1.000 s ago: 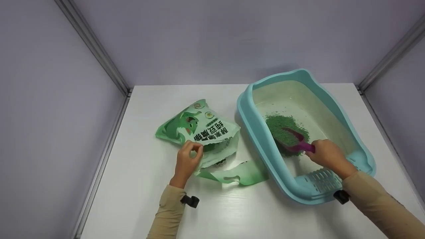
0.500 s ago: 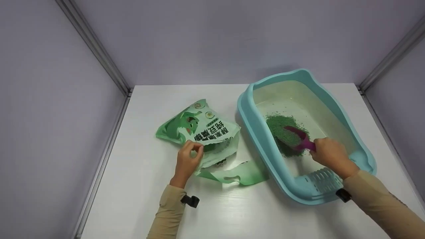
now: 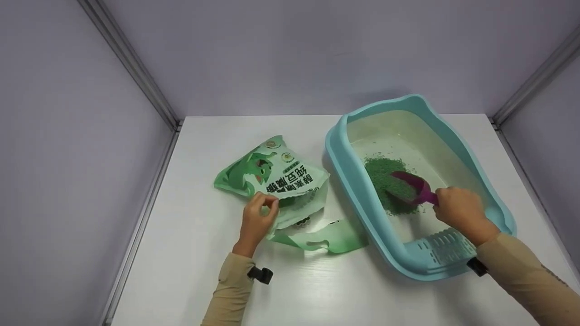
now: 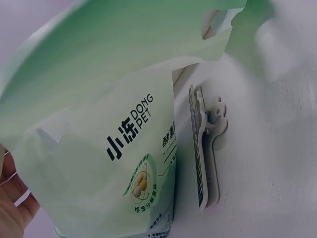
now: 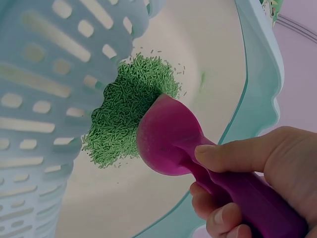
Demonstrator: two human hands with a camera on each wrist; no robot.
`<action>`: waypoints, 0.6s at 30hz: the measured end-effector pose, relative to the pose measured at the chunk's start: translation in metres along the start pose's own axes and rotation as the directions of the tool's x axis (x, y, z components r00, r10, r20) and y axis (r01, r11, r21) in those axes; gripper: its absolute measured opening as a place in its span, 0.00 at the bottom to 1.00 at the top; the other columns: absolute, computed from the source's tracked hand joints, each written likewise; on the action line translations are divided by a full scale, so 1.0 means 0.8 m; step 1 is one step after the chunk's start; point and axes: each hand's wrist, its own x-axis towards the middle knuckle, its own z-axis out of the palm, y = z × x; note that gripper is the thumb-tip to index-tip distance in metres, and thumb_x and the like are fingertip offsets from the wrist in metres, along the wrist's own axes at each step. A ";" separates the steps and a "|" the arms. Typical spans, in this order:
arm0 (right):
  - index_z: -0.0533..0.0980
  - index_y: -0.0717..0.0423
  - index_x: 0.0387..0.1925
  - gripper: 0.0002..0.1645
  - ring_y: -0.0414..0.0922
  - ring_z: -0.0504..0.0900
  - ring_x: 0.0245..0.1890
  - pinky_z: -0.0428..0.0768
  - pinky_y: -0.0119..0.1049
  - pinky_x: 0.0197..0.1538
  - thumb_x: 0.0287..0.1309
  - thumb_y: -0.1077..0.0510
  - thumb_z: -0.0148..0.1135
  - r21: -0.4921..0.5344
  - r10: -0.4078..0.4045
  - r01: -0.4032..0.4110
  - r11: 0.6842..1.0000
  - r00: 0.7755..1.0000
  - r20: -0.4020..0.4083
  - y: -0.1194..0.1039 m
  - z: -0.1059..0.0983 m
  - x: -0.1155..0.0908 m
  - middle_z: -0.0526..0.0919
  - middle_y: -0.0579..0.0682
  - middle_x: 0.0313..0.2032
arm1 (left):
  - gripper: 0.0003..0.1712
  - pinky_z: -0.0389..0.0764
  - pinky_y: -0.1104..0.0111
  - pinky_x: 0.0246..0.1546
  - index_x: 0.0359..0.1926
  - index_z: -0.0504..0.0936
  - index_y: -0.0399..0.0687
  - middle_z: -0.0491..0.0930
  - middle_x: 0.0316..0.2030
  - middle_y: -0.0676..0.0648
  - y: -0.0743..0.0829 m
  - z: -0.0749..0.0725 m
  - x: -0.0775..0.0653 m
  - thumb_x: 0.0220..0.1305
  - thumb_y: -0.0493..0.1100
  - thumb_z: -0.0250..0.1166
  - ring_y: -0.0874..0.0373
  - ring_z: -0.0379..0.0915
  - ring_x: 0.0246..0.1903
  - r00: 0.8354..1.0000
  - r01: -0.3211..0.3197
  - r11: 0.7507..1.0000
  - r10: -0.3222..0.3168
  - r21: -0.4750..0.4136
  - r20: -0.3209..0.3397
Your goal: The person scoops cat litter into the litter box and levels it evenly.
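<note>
At the edge of a green, opened litter bag (image 3: 285,174), my left hand (image 3: 257,221) pinches the film between thumb and fingers. The left wrist view shows the bag's printed side (image 4: 124,148) large, with a few fingers (image 4: 15,203) at its left edge. My right hand (image 3: 462,210) grips the handle of a purple scoop (image 3: 425,194), its thumb along the top. The scoop holds green pellets and is over the pellet pile (image 3: 378,172) in the blue litter box (image 3: 340,145). In the right wrist view the scoop's underside (image 5: 168,136) overlaps the pile (image 5: 121,109).
A green strip with a handle hole (image 3: 337,240) lies between bag and box. A pale bag clip (image 4: 205,148) lies beside the bag on the white table (image 3: 195,271). The box's slotted step (image 5: 39,109) stands close by the scoop. Walls enclose the table's back and sides.
My right hand has drawn the scoop to the right, away from the middle of the pile, with pellets in it. My left hand stays at the bag's edge.
</note>
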 end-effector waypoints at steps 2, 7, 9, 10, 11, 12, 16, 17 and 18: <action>0.76 0.66 0.23 0.06 0.47 0.65 0.16 0.65 0.40 0.16 0.47 0.65 0.63 -0.021 -0.003 0.003 1.000 1.000 -0.005 0.002 -0.002 0.000 0.73 0.56 0.16 | 0.03 0.79 0.69 0.33 0.31 0.81 0.44 0.78 0.28 0.47 0.000 0.000 0.000 0.62 0.36 0.64 0.59 0.76 0.29 1.000 -0.004 1.000 0.004 0.002 0.000; 0.76 0.66 0.21 0.03 0.47 0.63 0.15 0.66 0.43 0.14 0.43 0.67 0.62 -0.085 -0.030 0.024 0.996 0.998 -0.060 0.006 -0.006 -0.002 0.72 0.55 0.14 | 0.03 0.79 0.68 0.33 0.32 0.81 0.42 0.78 0.28 0.47 -0.001 0.000 0.000 0.63 0.36 0.64 0.59 0.76 0.29 1.000 -0.011 1.000 0.011 0.002 0.000; 0.75 0.66 0.20 0.03 0.47 0.63 0.14 0.67 0.44 0.13 0.42 0.69 0.62 -0.100 -0.035 0.027 0.995 0.997 -0.075 0.007 -0.009 -0.003 0.71 0.56 0.14 | 0.03 0.79 0.68 0.33 0.32 0.81 0.42 0.78 0.28 0.47 -0.002 0.000 -0.001 0.63 0.36 0.64 0.59 0.75 0.28 1.000 -0.017 1.000 0.017 0.002 0.000; 0.75 0.66 0.19 0.03 0.47 0.62 0.14 0.68 0.45 0.13 0.42 0.69 0.61 -0.109 -0.039 0.030 0.994 0.996 -0.082 0.008 -0.010 -0.003 0.71 0.56 0.13 | 0.03 0.80 0.68 0.33 0.32 0.81 0.42 0.78 0.27 0.47 -0.002 0.000 0.000 0.63 0.35 0.64 0.59 0.75 0.28 1.000 -0.021 1.000 0.021 0.003 -0.001; 0.74 0.65 0.18 0.04 0.47 0.62 0.14 0.68 0.45 0.13 0.42 0.70 0.61 -0.116 -0.041 0.031 0.993 0.995 -0.088 0.009 -0.011 -0.003 0.71 0.56 0.13 | 0.03 0.80 0.67 0.33 0.32 0.81 0.42 0.78 0.27 0.47 -0.003 0.001 0.000 0.63 0.35 0.64 0.59 0.75 0.28 1.000 -0.024 1.000 0.024 0.001 -0.002; 0.74 0.65 0.18 0.04 0.47 0.62 0.14 0.67 0.45 0.13 0.42 0.70 0.61 -0.120 -0.041 0.031 0.992 0.995 -0.086 0.010 -0.012 -0.003 0.71 0.56 0.13 | 0.03 0.80 0.66 0.33 0.31 0.81 0.43 0.78 0.27 0.47 -0.003 0.001 0.000 0.62 0.34 0.64 0.59 0.75 0.28 1.000 -0.024 1.000 0.024 -0.002 -0.003; 0.74 0.65 0.18 0.04 0.46 0.62 0.14 0.66 0.44 0.12 0.42 0.71 0.60 -0.134 -0.036 0.025 0.991 0.996 -0.081 0.014 -0.017 -0.005 0.71 0.56 0.13 | 0.03 0.81 0.62 0.32 0.31 0.81 0.43 0.78 0.27 0.47 -0.003 0.002 0.001 0.62 0.33 0.63 0.60 0.75 0.28 1.000 -0.029 1.000 0.029 -0.006 -0.008; 0.74 0.65 0.18 0.04 0.46 0.62 0.14 0.66 0.44 0.12 0.42 0.71 0.60 -0.135 -0.031 0.020 0.991 0.996 -0.079 0.015 -0.018 -0.006 0.71 0.56 0.14 | 0.03 0.81 0.62 0.31 0.31 0.81 0.43 0.78 0.27 0.47 -0.004 0.003 0.001 0.62 0.33 0.63 0.60 0.75 0.28 1.000 -0.030 1.000 0.030 -0.007 -0.008; 0.74 0.65 0.18 0.04 0.46 0.62 0.14 0.66 0.44 0.12 0.42 0.71 0.60 -0.136 -0.027 0.016 0.991 0.996 -0.081 0.016 -0.019 -0.006 0.70 0.55 0.14 | 0.03 0.81 0.62 0.31 0.31 0.81 0.42 0.78 0.27 0.47 -0.004 0.003 0.001 0.62 0.34 0.63 0.60 0.75 0.28 0.999 -0.031 1.000 0.031 -0.006 -0.008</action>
